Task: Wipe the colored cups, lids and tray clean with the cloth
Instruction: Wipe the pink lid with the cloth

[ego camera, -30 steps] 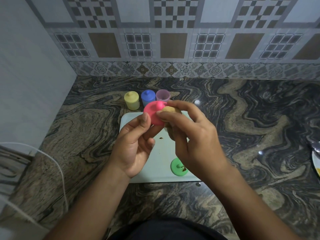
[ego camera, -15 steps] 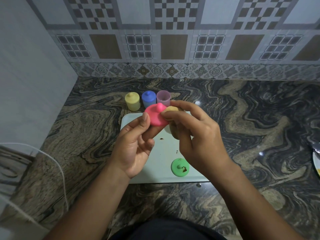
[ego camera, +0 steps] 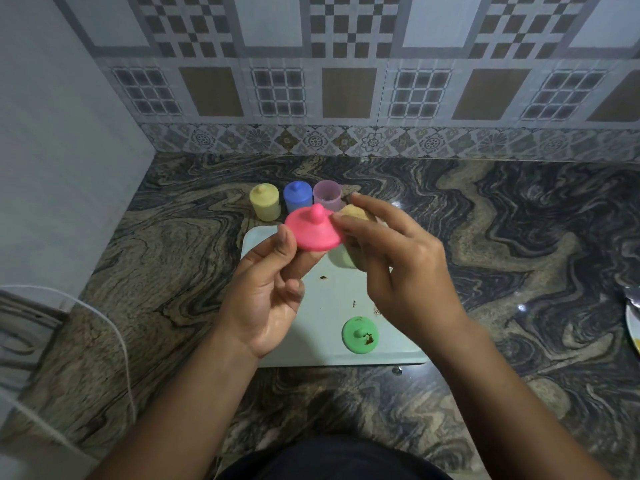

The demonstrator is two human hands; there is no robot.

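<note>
Tray [ego camera: 325, 296] half hidden by left hand [ego camera: 266, 299] pinching pink lid [ego camera: 313, 230], right hand [ego camera: 401, 271] gripping cloth [ego camera: 353, 216]; green lid [ego camera: 359, 334] on it, cups [ego camera: 298, 199] behind.

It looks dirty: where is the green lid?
In the head view, the green lid lies on the tray near its front edge, just below the right hand.

left hand [ego camera: 266, 296]: palm up, fingers pinching | right hand [ego camera: 405, 271]: fingers curled, gripping
</note>
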